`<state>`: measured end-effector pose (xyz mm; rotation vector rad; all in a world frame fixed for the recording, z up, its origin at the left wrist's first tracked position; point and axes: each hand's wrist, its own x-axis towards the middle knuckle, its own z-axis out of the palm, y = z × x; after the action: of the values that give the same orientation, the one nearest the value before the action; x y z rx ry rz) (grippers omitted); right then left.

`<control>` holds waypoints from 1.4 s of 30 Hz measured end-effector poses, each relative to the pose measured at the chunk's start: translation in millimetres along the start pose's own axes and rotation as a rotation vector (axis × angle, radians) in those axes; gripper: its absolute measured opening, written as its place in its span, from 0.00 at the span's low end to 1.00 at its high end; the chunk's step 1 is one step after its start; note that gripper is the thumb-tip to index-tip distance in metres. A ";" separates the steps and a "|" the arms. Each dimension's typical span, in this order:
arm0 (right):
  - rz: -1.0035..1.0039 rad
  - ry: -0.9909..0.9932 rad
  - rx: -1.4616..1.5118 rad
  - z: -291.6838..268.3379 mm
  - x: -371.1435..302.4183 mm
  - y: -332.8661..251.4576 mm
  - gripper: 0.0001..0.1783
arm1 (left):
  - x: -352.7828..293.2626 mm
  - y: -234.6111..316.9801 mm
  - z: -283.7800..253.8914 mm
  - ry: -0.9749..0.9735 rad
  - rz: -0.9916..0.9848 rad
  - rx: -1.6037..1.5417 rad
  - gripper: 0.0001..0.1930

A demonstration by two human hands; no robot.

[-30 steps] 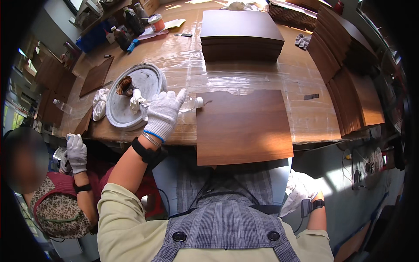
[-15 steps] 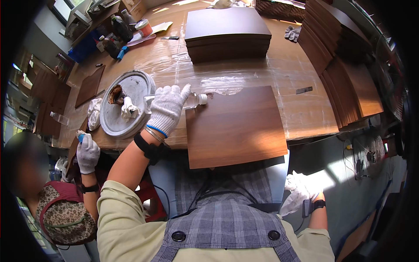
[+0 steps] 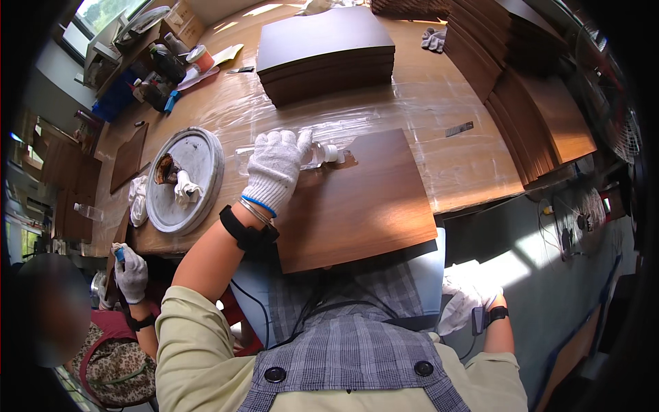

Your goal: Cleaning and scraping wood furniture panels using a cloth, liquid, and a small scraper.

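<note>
We look down on a long wooden table (image 3: 439,103) wrapped in clear plastic film, lit by daylight from a window at eleven o'clock. A square brown panel (image 3: 357,199) lies at its near edge, overhanging toward us. At twelve o'clock sits a stack of dark panels (image 3: 322,51), and more brown boards (image 3: 528,89) are piled at two o'clock. A round grey tray (image 3: 189,178) with rags on it rests at nine o'clock, and bottles and clutter crowd the far left end.

Our left hand (image 3: 274,168), in a white knit glove, lies over a clear plastic bottle (image 3: 322,152) that rests on its side at the panel's far edge; the fingers drape over it, but we cannot tell whether they close round it. Only the white-capped end shows; the rest is under the glove.

Our right hand (image 3: 470,299), also gloved, hangs low at four o'clock beside the lap, well away from the table; its fingers are too washed out by sun to read.

At eight o'clock another person's gloved hand (image 3: 130,275) holds a small blue-tipped thing, too small to name.
</note>
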<state>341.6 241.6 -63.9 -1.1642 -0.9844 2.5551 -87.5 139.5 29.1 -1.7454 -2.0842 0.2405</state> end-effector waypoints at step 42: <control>-0.060 0.141 0.083 34.3 -25.1 -12.4 0.15 | 2.6 82.0 -29.1 0.197 0.308 -0.224 0.25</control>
<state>332.5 224.0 -24.2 -1.2524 -0.8602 2.4054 -1.9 154.8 24.3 -2.1270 -1.7544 -0.0802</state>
